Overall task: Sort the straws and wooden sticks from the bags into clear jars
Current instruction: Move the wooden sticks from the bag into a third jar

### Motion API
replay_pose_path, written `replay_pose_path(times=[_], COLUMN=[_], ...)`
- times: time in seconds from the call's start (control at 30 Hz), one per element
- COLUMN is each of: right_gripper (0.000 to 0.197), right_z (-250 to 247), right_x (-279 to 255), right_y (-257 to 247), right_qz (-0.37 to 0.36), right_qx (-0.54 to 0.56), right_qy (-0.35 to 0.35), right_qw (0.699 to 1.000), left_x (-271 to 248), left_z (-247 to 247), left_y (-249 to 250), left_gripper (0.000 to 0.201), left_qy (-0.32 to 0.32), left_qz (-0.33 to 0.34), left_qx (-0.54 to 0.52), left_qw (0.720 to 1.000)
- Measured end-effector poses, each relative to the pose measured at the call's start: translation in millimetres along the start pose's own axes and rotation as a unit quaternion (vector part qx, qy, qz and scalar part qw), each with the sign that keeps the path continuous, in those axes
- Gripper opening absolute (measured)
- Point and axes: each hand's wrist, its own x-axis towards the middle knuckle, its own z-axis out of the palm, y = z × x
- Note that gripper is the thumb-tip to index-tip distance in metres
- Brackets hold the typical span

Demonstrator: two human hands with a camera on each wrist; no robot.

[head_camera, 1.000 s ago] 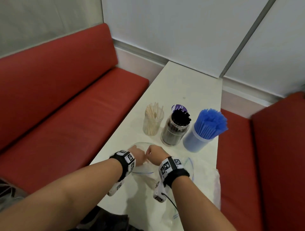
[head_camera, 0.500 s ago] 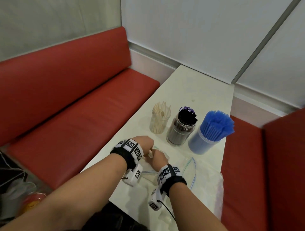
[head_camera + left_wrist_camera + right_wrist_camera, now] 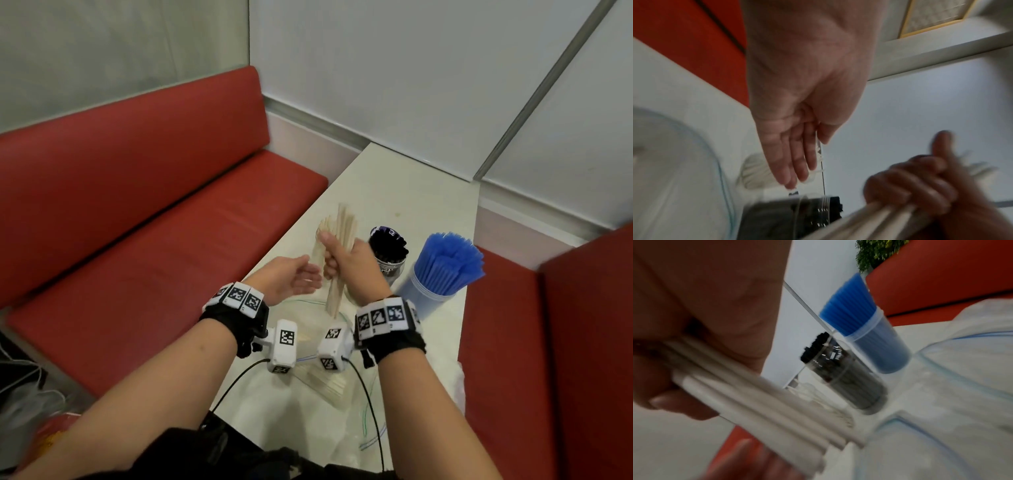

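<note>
My right hand (image 3: 334, 262) grips a bundle of pale wooden sticks (image 3: 342, 226) upright above the table, just in front of the clear jar of sticks (image 3: 318, 251), which it partly hides. In the right wrist view the sticks (image 3: 760, 395) run through my curled fingers. My left hand (image 3: 303, 277) hovers open just left of the bundle, its palm (image 3: 797, 100) facing the sticks and holding nothing. More sticks (image 3: 330, 382) lie in a clear bag (image 3: 308, 337) under my wrists. A jar of black straws (image 3: 388, 248) and a jar of blue straws (image 3: 445, 270) stand to the right.
The narrow white table (image 3: 404, 192) runs between two red benches (image 3: 154, 240), against a white wall. Crumpled clear bags (image 3: 442, 390) cover the near end of the table. Cables hang from both wrist cameras.
My right hand has lifted a bundle of wooden sticks out of the bag and up toward the stick jar. The left hand let go of the bag and opened beside it.
</note>
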Motion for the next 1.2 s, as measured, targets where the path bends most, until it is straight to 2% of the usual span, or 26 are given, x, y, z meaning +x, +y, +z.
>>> replay_pose_path(times=[0.07,0.13,0.2,0.27,0.47,0.53,0.63,0.7,0.77,0.83,0.9,0.97,1.07,1.13,1.2], right_gripper=[0.042,0.042,0.042,0.040,0.039,0.036,0.020,0.014,0.011,0.009,0.005,0.003,0.005,0.008,0.006], right_z=[-1,1,1,1,-13,-21,-37,-46,-50,-51,-54,-59,-62,-60,-55], right_x=[0,-2,-4,-7,-7,-6,-4,0,4,10,24,44,75,93,106], right_y=[-25,-38,-42,-41,-40,-41,-43,-44,-41,-37,-38,-43,-53,-53,-44], right_qz=[-0.011,-0.023,-0.042,-0.049,-0.034,-0.019,0.023,0.060,0.099,0.117,0.106,0.070,0.005,-0.007,0.012], right_qx=[0.046,0.052,0.015,-0.014,-0.060,-0.103,-0.160,-0.183,-0.170,-0.157,-0.174,-0.198,-0.201,-0.208,-0.231], right_qy=[0.002,0.016,0.026,0.020,-0.015,-0.039,-0.096,-0.140,-0.169,-0.167,-0.143,-0.075,0.056,0.100,0.114], right_qw=[0.999,0.998,0.999,0.999,0.997,0.994,0.982,0.971,0.966,0.966,0.968,0.975,0.978,0.973,0.966], left_x=[-2,-2,0,1,11,17,24,27,31,35,40,43,51,56,58], left_z=[10,22,29,32,28,24,16,14,15,18,19,18,17,17,16], left_y=[-7,-14,-16,-14,-12,-17,-27,-36,-41,-44,-42,-36,-28,-24,-24], left_gripper=[0.050,0.051,0.042,0.036,0.016,0.018,0.028,0.024,0.021,0.027,0.038,0.040,0.038,0.036,0.035], left_qy=[-0.095,-0.173,-0.205,-0.220,-0.172,-0.164,-0.129,-0.097,-0.060,-0.019,0.019,0.049,0.052,0.000,-0.077], left_qz=[-0.073,-0.120,-0.148,-0.153,-0.185,-0.183,-0.178,-0.169,-0.142,-0.111,-0.077,-0.022,0.059,0.042,-0.010], left_qx=[-0.057,-0.145,-0.221,-0.245,-0.243,-0.243,-0.233,-0.222,-0.190,-0.147,-0.073,0.061,0.239,0.335,0.469], left_qw=[0.991,0.967,0.942,0.932,0.937,0.939,0.947,0.955,0.970,0.983,0.994,0.997,0.968,0.941,0.880])
